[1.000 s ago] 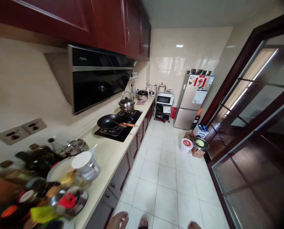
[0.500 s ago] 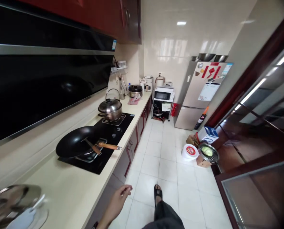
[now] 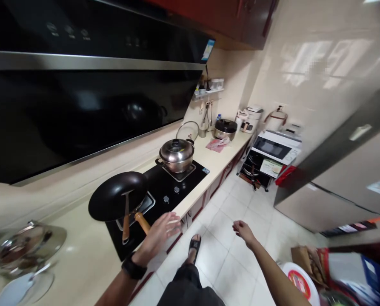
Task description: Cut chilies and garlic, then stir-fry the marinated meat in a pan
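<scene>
Wok (image 3: 119,197) sits at the left end of the black cooktop (image 3: 156,180), overhanging its back left corner, with a wooden-handled spatula (image 3: 126,219) leaning over the rim toward the front left corner. Left hand (image 3: 160,231) has its fingers stretched out, slightly spread, above the cooktop's front edge, right by the wok's wooden handle (image 3: 142,222), can't tell if they touch. Right hand (image 3: 243,232) hangs over the floor tiles (image 3: 213,255), fingers curled, can't tell if they're pressed together. Lidded steel pot (image 3: 177,157) is near the cooktop's back right corner
</scene>
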Tool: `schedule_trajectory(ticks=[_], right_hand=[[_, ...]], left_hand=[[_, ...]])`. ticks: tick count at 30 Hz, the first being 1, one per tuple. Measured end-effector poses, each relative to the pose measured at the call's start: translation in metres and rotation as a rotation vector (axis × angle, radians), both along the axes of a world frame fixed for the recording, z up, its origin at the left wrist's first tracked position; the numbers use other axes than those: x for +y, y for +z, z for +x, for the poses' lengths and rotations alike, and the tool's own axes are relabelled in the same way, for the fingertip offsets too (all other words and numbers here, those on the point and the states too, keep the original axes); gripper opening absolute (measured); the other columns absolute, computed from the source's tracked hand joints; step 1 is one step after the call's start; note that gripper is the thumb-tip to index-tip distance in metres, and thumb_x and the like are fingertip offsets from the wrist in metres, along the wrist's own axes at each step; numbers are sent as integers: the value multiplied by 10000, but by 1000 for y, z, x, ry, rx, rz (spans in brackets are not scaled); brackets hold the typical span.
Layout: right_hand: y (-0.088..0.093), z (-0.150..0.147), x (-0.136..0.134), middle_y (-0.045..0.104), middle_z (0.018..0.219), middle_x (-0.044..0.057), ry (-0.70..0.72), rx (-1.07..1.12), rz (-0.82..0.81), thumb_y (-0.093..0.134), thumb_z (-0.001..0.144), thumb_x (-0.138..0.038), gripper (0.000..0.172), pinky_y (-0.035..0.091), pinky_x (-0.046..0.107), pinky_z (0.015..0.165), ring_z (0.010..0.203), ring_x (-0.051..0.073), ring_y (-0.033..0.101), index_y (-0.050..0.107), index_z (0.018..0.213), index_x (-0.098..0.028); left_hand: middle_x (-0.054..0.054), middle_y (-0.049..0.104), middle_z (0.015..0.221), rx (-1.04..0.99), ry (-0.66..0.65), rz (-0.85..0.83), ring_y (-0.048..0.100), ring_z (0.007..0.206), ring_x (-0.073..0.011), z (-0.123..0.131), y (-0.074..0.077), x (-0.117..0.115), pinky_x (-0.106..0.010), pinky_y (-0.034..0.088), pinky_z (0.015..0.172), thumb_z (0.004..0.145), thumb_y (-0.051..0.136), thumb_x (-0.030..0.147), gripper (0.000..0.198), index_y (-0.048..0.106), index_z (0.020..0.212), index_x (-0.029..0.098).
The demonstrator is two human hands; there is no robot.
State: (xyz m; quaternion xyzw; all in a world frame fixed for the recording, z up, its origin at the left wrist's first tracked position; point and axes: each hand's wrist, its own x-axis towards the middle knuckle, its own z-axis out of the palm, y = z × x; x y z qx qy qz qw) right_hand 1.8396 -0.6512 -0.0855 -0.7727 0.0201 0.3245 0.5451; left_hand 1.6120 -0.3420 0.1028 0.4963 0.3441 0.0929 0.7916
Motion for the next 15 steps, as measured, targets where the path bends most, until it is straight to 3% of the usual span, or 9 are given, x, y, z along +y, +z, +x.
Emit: schedule_trajectory(ticks=[4, 9, 12, 15], right_hand=[[12, 92, 117, 731, 920, 75, 112, 34, 154, 709, 759, -389, 237, 526, 314, 754, 844, 184, 680, 647, 882, -197], [49, 190, 240, 715, 926, 78, 186, 52, 287, 761, 736, -419, 317, 512, 300, 748, 842, 176, 654, 654, 915, -181], [74, 256, 316, 702, 1041, 83, 180, 22, 362, 741, 782, -398, 317, 510, 295, 790, 917, 176, 645, 642, 1002, -191], [95, 316, 390, 671, 1164, 89, 167, -47, 437, 715, 824, -410, 327, 490, 302, 837, 1010, 181, 617, 626, 1060, -202]], left_hand=[[-163, 660, 1185, -41, 303, 6, 699, 1015, -263, 74, -10, 82, -485, 580, 915, 930, 637, 341, 268, 602, 1126, 162], [-109, 599, 1081, 32, 630, -42, 645, 956, -213, 169, -14, 174, -517, 560, 924, 927, 610, 307, 194, 572, 1079, 192], [-58, 561, 1024, 115, 767, -45, 593, 897, -171, 213, -16, 215, -483, 541, 922, 921, 590, 340, 172, 570, 1044, 222], [-8, 536, 871, 160, 796, -7, 565, 793, -151, 237, -26, 241, -407, 537, 845, 926, 541, 363, 144, 567, 968, 228]])
